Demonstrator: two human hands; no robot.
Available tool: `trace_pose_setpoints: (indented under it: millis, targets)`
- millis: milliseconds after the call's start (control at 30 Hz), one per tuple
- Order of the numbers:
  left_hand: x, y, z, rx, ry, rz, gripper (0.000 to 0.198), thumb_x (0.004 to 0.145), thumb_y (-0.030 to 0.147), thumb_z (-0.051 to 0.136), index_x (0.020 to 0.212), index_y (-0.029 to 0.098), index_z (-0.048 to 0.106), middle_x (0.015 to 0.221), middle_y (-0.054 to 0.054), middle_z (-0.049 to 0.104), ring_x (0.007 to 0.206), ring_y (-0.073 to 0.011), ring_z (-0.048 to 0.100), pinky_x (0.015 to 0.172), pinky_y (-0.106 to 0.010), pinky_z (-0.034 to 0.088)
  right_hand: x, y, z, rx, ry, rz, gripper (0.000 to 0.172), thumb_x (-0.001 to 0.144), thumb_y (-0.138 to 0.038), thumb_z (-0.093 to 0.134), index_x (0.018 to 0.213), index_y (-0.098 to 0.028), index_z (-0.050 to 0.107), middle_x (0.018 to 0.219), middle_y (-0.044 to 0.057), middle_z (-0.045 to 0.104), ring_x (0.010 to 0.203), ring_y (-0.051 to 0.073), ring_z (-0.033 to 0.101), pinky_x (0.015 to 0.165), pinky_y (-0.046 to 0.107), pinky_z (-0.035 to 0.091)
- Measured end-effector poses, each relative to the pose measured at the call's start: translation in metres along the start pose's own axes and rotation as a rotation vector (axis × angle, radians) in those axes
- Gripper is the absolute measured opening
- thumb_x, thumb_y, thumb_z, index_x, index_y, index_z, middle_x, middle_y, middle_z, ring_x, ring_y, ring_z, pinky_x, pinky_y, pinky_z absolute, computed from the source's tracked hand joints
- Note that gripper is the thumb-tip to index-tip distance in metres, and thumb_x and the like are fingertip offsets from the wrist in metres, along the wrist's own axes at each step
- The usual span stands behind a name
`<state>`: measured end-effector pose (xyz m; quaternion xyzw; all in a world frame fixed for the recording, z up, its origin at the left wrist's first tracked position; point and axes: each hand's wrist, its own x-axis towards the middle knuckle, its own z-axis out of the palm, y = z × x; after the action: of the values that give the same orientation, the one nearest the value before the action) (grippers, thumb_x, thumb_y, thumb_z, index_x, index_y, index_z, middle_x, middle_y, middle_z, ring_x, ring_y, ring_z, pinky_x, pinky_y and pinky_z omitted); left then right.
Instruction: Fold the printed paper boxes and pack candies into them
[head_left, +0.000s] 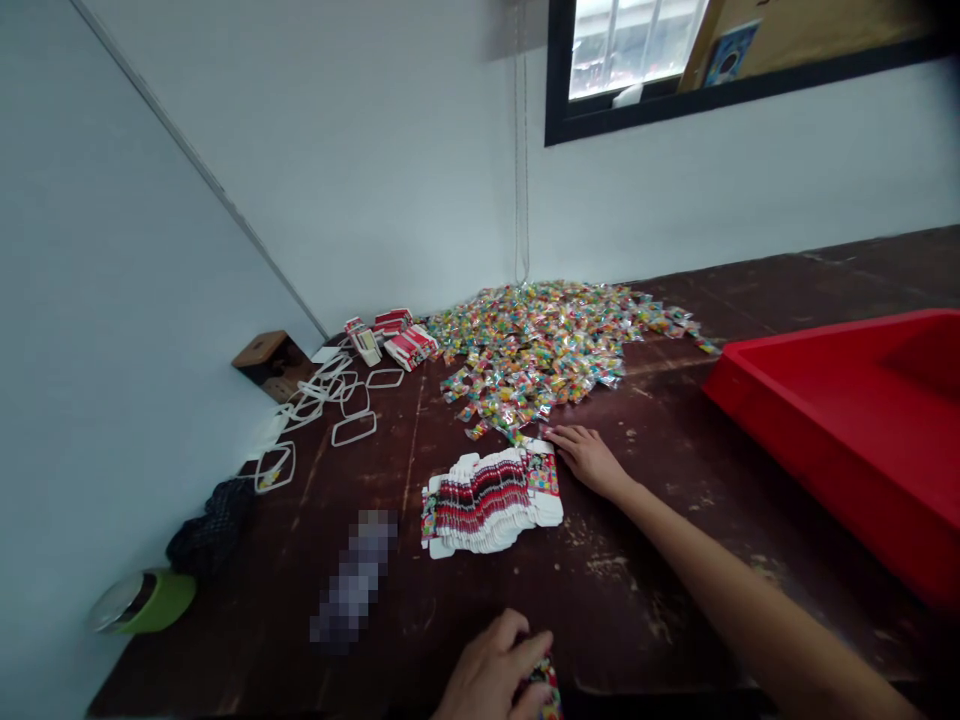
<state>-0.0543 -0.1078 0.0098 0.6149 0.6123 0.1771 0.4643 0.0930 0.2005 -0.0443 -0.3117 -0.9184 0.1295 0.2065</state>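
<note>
Near the table's front edge, my left hand [495,672] is closed around a small printed carton [551,690], mostly hidden by the fingers. Farther out, my right hand [589,458] lies low over the table with its fingers together, the fingertips on a small candy packet [545,431] at the pile's near edge. Beyond it spreads a heap of clear candy packets [547,335] with multicoloured sweets inside. Just left of my right hand, a fanned row of flattened red and white cartons [484,503] lies on the dark table [645,450].
A large red tray [825,425] stands at the right. White bands [355,428], bundled cartons [411,345] and a brown box [274,362] sit at the back left. A dark mesh item [214,530] and a green container [161,600] lie along the left edge. A beaded cord [521,180] hangs by the wall.
</note>
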Motion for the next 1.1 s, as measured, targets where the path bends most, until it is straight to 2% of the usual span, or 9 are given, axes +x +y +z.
trace_pose_setpoints:
  millis: [67,167,267,400,500,633,800,933,1100]
  targets:
    - [-0.002,-0.002,-0.008,0.000,0.055,-0.061,0.041,0.075,0.028,0.063,0.116,0.028,0.063,0.108,-0.006,0.058,0.095,-0.0227,0.055,0.085,-0.031,0.040,-0.048,0.001,0.000,-0.076,0.074,0.096,0.037,0.092,-0.024,0.044,0.127,-0.020,0.056,0.124,0.014,0.058,0.114,0.031,0.048,0.092,0.051,0.039]
    - [0.000,-0.009,-0.022,-0.294,0.081,-0.129,0.028,0.071,0.024,0.067,0.098,0.020,0.064,0.085,-0.001,0.058,0.081,-0.0170,0.054,0.075,-0.027,0.042,-0.134,-0.016,-0.004,-0.147,0.146,0.202,0.047,0.088,-0.037,0.052,0.133,-0.021,0.050,0.123,0.013,0.056,0.115,0.031,0.047,0.095,0.050,0.039]
    - [0.008,-0.019,-0.034,-0.733,0.103,-0.181,0.034,0.069,0.023,0.069,0.101,0.020,0.057,0.083,0.001,0.055,0.071,-0.0130,0.054,0.062,-0.024,0.044,-0.214,-0.053,-0.008,-0.103,0.021,0.164,0.070,0.080,-0.049,0.061,0.141,-0.022,0.039,0.129,0.014,0.052,0.116,0.033,0.048,0.093,0.051,0.041]
    - [0.024,-0.028,-0.036,-1.119,0.216,-0.244,0.047,0.067,0.021,0.073,0.111,0.018,0.055,0.100,-0.006,0.061,0.082,-0.0174,0.061,0.075,-0.034,0.051,-0.263,-0.106,-0.013,0.144,-0.117,0.076,0.045,0.090,-0.029,0.051,0.134,-0.030,0.048,0.124,0.009,0.059,0.108,0.026,0.056,0.089,0.044,0.047]
    - [0.035,-0.024,-0.023,-1.177,0.232,-0.251,0.044,0.068,0.024,0.073,0.108,0.015,0.057,0.089,-0.005,0.063,0.072,-0.0156,0.062,0.075,-0.038,0.052,-0.243,-0.136,-0.021,0.487,-0.100,0.174,0.028,0.094,-0.022,0.043,0.115,-0.026,0.061,0.109,0.007,0.066,0.099,0.020,0.062,0.085,0.033,0.051]
    - [0.041,-0.007,0.001,-0.961,0.245,-0.203,0.045,0.070,0.028,0.072,0.110,0.014,0.056,0.093,-0.006,0.064,0.075,-0.0171,0.062,0.063,-0.030,0.053,-0.173,-0.154,-0.038,0.819,-0.075,0.368,0.015,0.090,-0.032,0.054,0.091,-0.018,0.060,0.085,0.003,0.066,0.077,0.016,0.063,0.070,0.024,0.051]
    - [0.033,0.003,0.011,-0.860,0.094,-0.125,0.044,0.075,0.029,0.067,0.115,0.013,0.057,0.104,-0.010,0.063,0.094,-0.0229,0.061,0.070,-0.032,0.054,-0.110,-0.140,-0.050,0.777,0.088,0.394,0.016,0.088,-0.033,0.055,0.085,-0.018,0.059,0.076,0.001,0.063,0.069,0.014,0.057,0.064,0.024,0.047]
    - [0.029,0.006,0.008,-0.871,0.027,-0.081,0.049,0.077,0.025,0.063,0.124,0.017,0.051,0.109,-0.010,0.060,0.092,-0.0221,0.060,0.063,-0.028,0.055,-0.106,-0.142,-0.045,0.646,0.125,0.252,0.014,0.089,-0.029,0.053,0.083,-0.019,0.060,0.078,0.002,0.062,0.072,0.015,0.057,0.067,0.025,0.046]
    - [0.031,0.011,0.008,-0.914,-0.025,-0.108,0.057,0.077,0.022,0.060,0.131,0.020,0.043,0.092,-0.004,0.058,0.076,-0.0153,0.058,0.055,-0.023,0.051,-0.112,-0.148,-0.041,0.510,0.122,0.103,0.016,0.092,-0.026,0.049,0.087,-0.020,0.063,0.085,0.006,0.064,0.083,0.018,0.055,0.077,0.032,0.045]
